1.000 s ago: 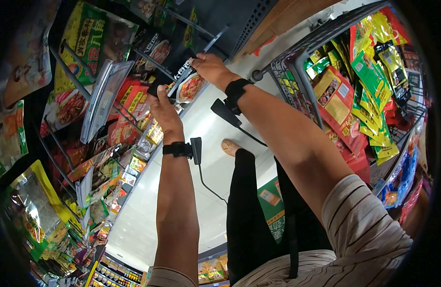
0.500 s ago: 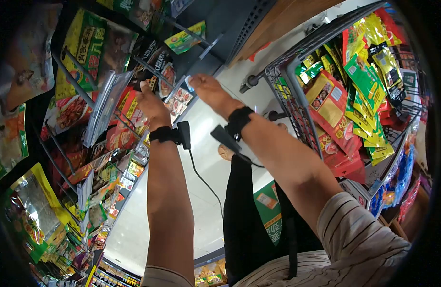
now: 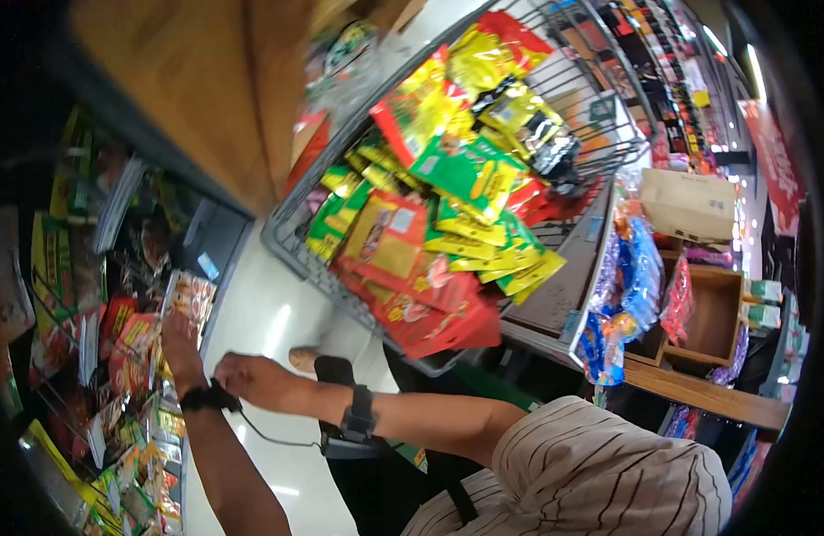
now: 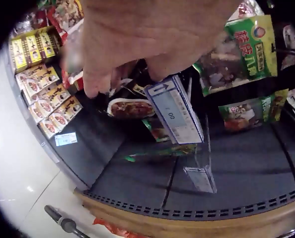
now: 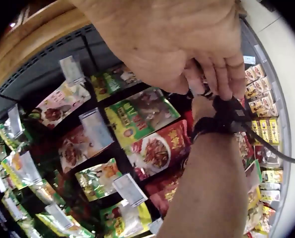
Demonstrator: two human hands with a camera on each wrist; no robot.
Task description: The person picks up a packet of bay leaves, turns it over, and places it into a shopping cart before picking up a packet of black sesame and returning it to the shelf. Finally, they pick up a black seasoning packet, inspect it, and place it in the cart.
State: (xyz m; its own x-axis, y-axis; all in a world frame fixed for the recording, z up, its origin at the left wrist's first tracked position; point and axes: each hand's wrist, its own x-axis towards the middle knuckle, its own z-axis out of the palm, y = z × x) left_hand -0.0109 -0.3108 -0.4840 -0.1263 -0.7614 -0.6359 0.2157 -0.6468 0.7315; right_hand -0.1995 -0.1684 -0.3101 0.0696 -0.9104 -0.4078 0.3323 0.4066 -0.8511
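My left hand (image 3: pixel 180 344) is at the lower shelf's hanging packets, overlapping the small boxes (image 3: pixel 192 295) in the head view. In the left wrist view its fingers (image 4: pixel 97 79) point down with nothing held, right above a price tag (image 4: pixel 175 114) at the end of a hook. Behind that tag hangs a dark packet (image 4: pixel 130 107) with a dish pictured on it, partly hidden. My right hand (image 3: pixel 256 375) is close by the left wrist, its fingers (image 5: pixel 219 77) loosely bent and holding nothing; in the right wrist view it overlaps the left hand.
To the right stands a shopping cart (image 3: pixel 282 234) piled with red, green and yellow packets (image 3: pixel 470 179). A wooden shelf end (image 3: pixel 180 80) juts in at upper left. Green-edged packets (image 4: pixel 242 57) hang on other hooks. Blue bags (image 3: pixel 640 277) hang beyond the cart.
A second ago both hands held a black packet; by half a second ago it hung on a hook. The head view has swung right toward the cart, and my right hand has come nearer my left wrist.
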